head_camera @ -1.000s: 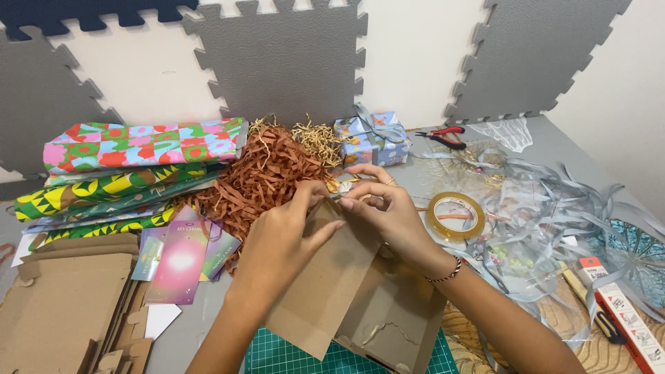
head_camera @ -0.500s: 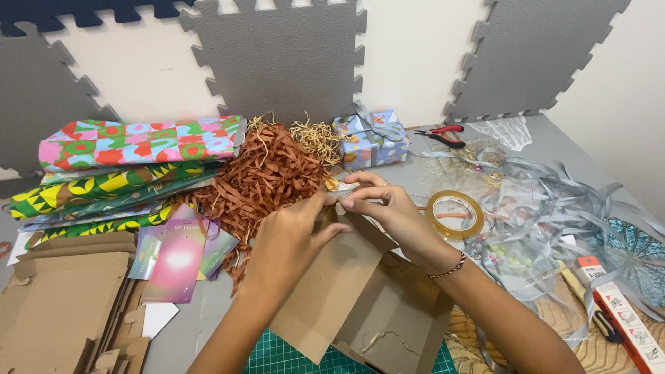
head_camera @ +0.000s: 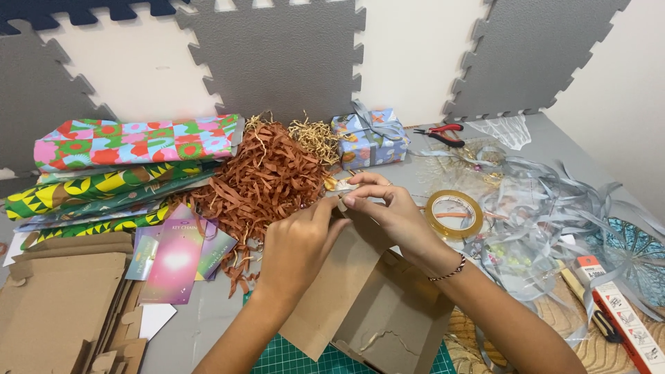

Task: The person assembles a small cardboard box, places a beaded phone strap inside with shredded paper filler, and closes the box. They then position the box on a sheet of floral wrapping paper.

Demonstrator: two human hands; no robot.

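From the head view, both hands meet over an open brown cardboard box (head_camera: 391, 325) that sits at the near edge of the desk (head_camera: 547, 149), partly on a green cutting mat (head_camera: 298, 360). The left hand (head_camera: 298, 246) has its fingers curled closed against the top edge of the box's raised flap (head_camera: 332, 291), pinching it. The right hand (head_camera: 388, 208), with a dark bead bracelet (head_camera: 447, 270) at the wrist, closes its thumb and fingertips on a small pale piece at the same flap edge; what that piece is cannot be told. Just behind the hands lies a heap of brown shredded paper (head_camera: 267, 176), with a smaller tuft of pale gold shred (head_camera: 315, 135) beyond it. A wrapped gift box with a silver ribbon (head_camera: 367, 137) stands behind that, near red-handled pliers (head_camera: 440, 133). To the right of the hands a roll of clear tape (head_camera: 454, 213) lies flat, beside a tangle of silver ribbon (head_camera: 554, 201). On the left are folded sheets of bright patterned wrapping paper (head_camera: 131, 142), some glossy cards (head_camera: 176, 260), and flat cardboard blanks (head_camera: 52, 312).
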